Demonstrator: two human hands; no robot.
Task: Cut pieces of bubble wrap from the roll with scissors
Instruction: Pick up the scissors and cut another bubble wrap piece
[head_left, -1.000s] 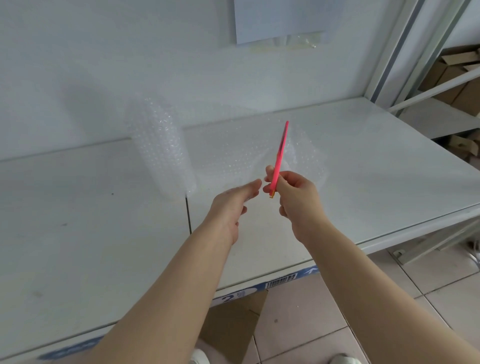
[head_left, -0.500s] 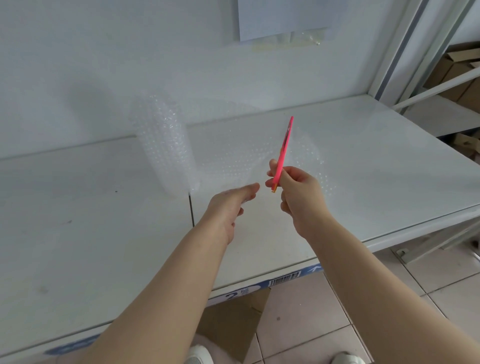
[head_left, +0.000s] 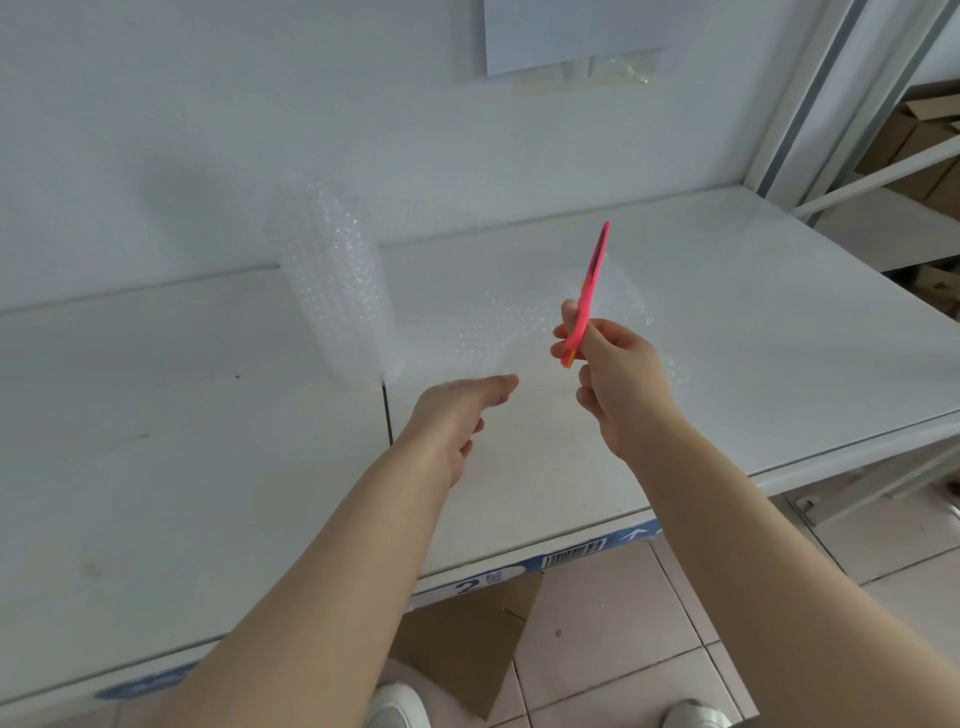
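A roll of clear bubble wrap (head_left: 337, 280) stands upright at the back of the white shelf top (head_left: 156, 441). Its loose sheet (head_left: 498, 322) runs out to the right, behind both hands. My left hand (head_left: 452, 421) is low and in front of the roll, thumb stretched forward, and seems to pinch the sheet's near edge, which lies hazy over the thumb. My right hand (head_left: 618, 384) grips the handles of pink scissors (head_left: 589, 291). The scissors are seen edge-on, blades together, tips pointing up and away over the sheet.
A seam (head_left: 387, 415) splits the shelf top near the roll. The front edge carries a blue barcode label (head_left: 571, 548). Flat cardboard (head_left: 467, 644) lies on the tiled floor below. Metal racking with cardboard boxes (head_left: 924, 130) stands at the right. Paper (head_left: 566, 31) hangs on the wall.
My right hand has drifted slightly right with the scissors, widening the gap to my left thumb. The scissors lean a little more to the right. The left hand has barely moved.
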